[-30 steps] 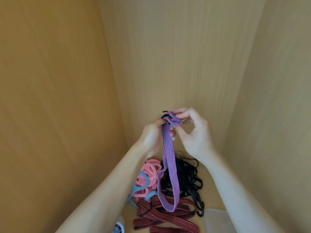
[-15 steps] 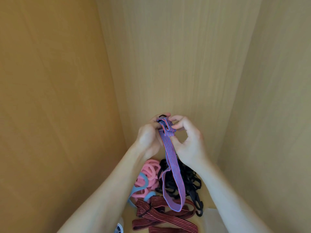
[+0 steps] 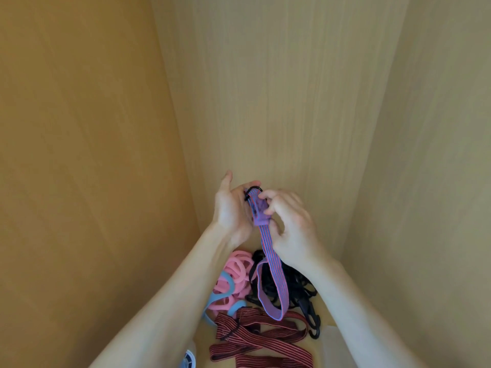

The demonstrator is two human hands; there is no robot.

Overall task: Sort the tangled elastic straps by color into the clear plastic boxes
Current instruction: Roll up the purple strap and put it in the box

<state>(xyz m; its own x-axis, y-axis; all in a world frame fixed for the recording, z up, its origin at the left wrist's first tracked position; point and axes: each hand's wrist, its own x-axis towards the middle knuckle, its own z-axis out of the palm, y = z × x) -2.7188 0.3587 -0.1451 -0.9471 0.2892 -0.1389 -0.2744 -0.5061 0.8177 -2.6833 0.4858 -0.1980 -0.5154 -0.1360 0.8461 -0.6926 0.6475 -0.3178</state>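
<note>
A blue-and-red striped elastic strap (image 3: 273,274) hangs in a long loop from both my hands, held up above the pile. My left hand (image 3: 229,208) cups its folded top end with the black hook, thumb raised. My right hand (image 3: 291,224) pinches the folded part from the right. Below lie pink foam rings (image 3: 236,277), a light blue strap (image 3: 220,298), a tangle of black straps with hooks (image 3: 300,290) and a red-and-black striped strap (image 3: 263,338) on the wooden floor.
Wooden walls close in on the left (image 3: 79,155), back (image 3: 279,88) and right (image 3: 438,181). A clear plastic box edge (image 3: 332,341) shows at the lower right, and a pale round object (image 3: 188,361) at the bottom edge.
The strap's top end has been folded over more, and its black hook now shows at the top. My left thumb has lifted, and both hands sit slightly lower in view.
</note>
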